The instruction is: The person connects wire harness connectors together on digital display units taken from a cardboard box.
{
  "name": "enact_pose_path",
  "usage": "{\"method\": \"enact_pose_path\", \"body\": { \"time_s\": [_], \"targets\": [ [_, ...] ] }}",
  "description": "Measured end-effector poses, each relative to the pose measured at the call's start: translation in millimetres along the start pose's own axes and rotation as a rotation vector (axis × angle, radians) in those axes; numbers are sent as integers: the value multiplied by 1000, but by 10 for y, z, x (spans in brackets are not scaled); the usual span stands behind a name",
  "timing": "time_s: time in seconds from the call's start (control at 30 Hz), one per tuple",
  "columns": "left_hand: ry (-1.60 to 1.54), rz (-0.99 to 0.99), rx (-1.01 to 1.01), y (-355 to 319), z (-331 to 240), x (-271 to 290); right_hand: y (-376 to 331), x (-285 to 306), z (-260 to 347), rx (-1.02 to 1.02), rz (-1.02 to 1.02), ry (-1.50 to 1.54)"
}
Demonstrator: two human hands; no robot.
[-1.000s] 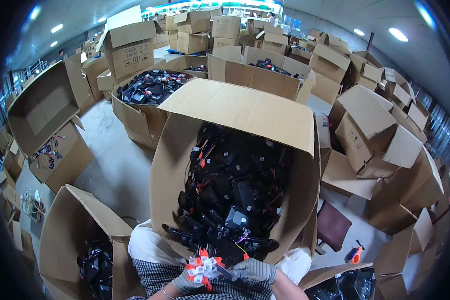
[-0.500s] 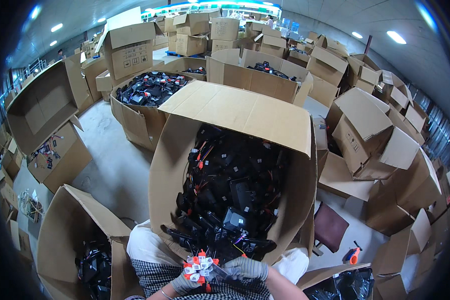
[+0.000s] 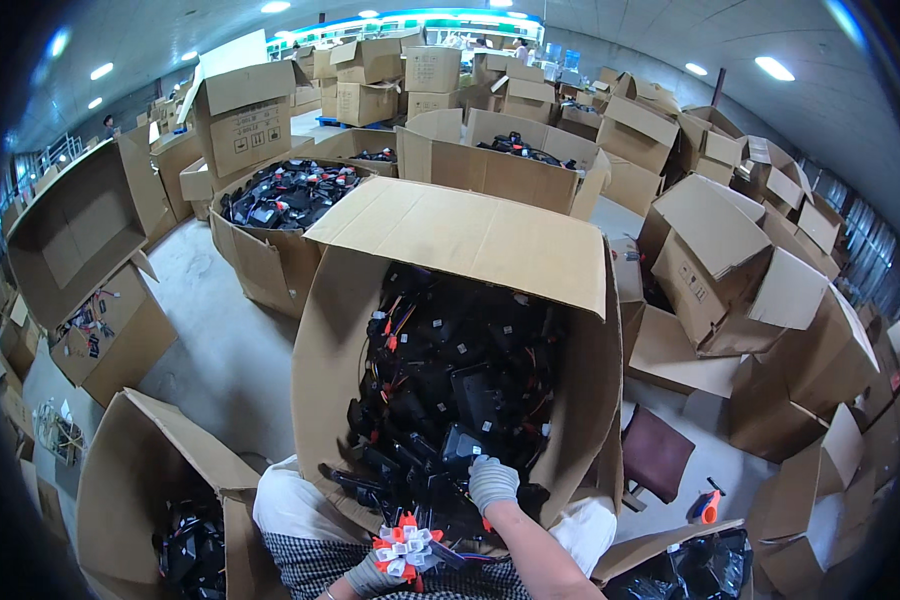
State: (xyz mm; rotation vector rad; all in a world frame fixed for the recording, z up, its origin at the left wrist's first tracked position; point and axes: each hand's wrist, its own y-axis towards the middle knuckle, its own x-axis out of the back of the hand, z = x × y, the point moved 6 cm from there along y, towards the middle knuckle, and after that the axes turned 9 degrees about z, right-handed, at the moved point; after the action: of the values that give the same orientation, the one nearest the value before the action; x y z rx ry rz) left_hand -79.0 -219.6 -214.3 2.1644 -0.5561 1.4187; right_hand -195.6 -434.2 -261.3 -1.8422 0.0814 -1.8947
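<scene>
My left hand (image 3: 370, 578), in a grey glove, is closed round a bunch of white and orange plug connectors (image 3: 408, 548) low in front of my lap. Dark wires trail from the bunch to the right. My right hand (image 3: 494, 485), gloved the same way, reaches into the near part of the big cardboard box (image 3: 335, 350). Its fingers are curled closed beside a black boxy module (image 3: 462, 445); what they grip is hidden. A bit of orange shows just under that hand. Black modules (image 3: 480, 395) with coloured wires and orange plugs fill the box in a heap.
At the left stands an open carton (image 3: 160, 440) with black parts; another carton (image 3: 670, 560) at the lower right holds dark plastic-wrapped parts. A maroon stool (image 3: 658, 455) and an orange tape dispenser (image 3: 708, 508) are to the right. Many cartons crowd behind, one round bin (image 3: 260, 265) heaped with modules.
My right hand has left the connector bunch and moved up and forward into the box. My left hand still holds the bunch. The whole view has shifted slightly.
</scene>
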Motion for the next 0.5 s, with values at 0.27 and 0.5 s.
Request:
{"method": "enact_pose_path", "body": {
  "time_s": [0.27,0.5],
  "targets": [
    [-219,74,39,-36,-24,-30,-479,401,-310,226,-407,1351],
    [-1675,57,355,42,-101,-96,-711,238,0,527,-61,2401]
  ]
}}
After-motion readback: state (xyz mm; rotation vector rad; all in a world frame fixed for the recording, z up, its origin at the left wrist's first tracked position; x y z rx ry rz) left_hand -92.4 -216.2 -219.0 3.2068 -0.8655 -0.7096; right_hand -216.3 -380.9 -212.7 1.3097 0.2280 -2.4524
